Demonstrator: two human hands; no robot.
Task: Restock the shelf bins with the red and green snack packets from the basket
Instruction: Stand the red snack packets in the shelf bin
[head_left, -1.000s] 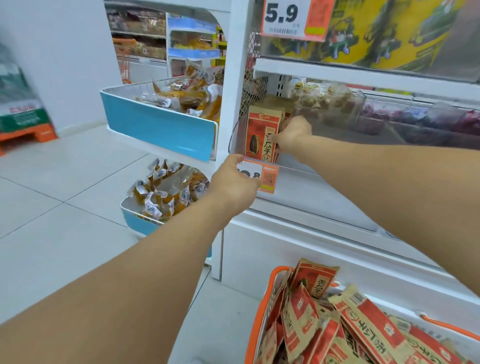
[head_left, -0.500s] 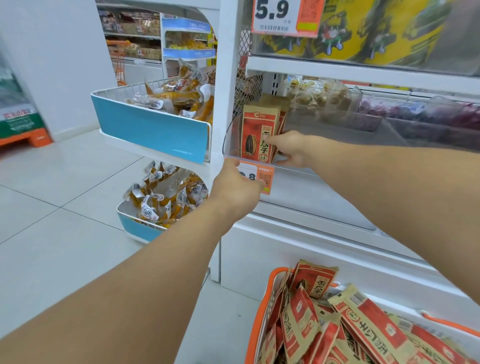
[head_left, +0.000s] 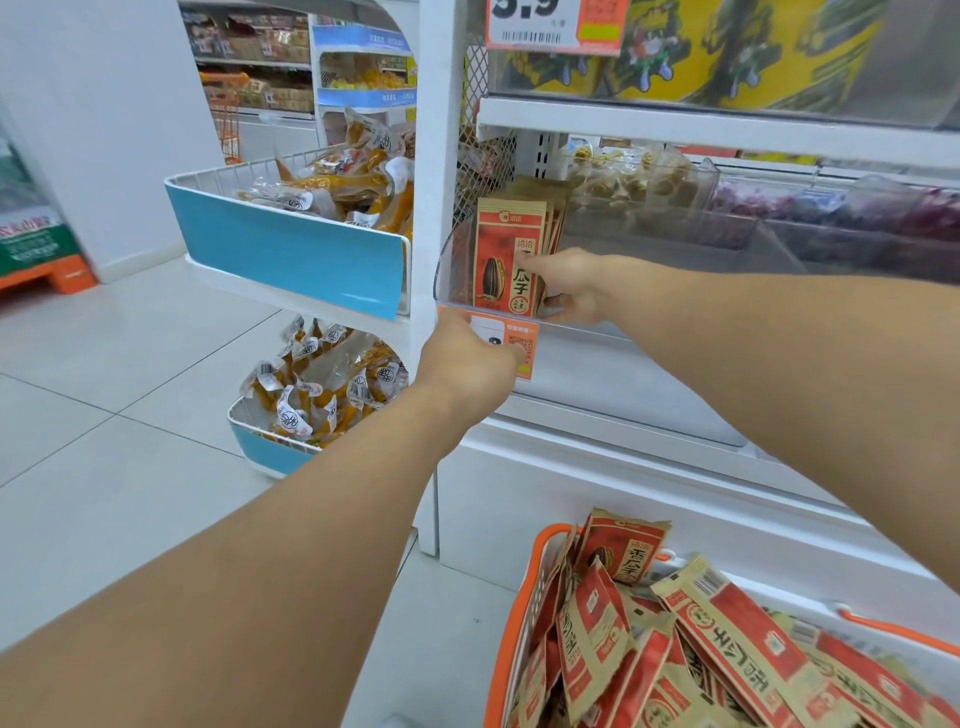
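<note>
Several red and tan snack packets (head_left: 506, 260) stand upright in a row at the left end of a clear plastic shelf bin (head_left: 675, 332). My right hand (head_left: 569, 286) is inside the bin and grips the side of that row, thumb on the front packet. My left hand (head_left: 470, 358) grips the bin's front lip at its left corner, over the orange price tag (head_left: 524, 345). An orange basket (head_left: 524, 597) at bottom right is heaped with more red packets (head_left: 727, 639). No green packets are visible.
A white shelf post (head_left: 434, 156) stands left of the bin. Beyond it, two blue-fronted wire bins (head_left: 291, 254) hold yellow sausage snacks. Neighbouring clear bins (head_left: 649, 187) hold other sweets. A shelf with a 5.9 price card (head_left: 550, 23) runs above.
My right hand has slid down from the top of the packets to their lower side at the bin's front. The left hand stays on the bin lip. The camera moved closer.
</note>
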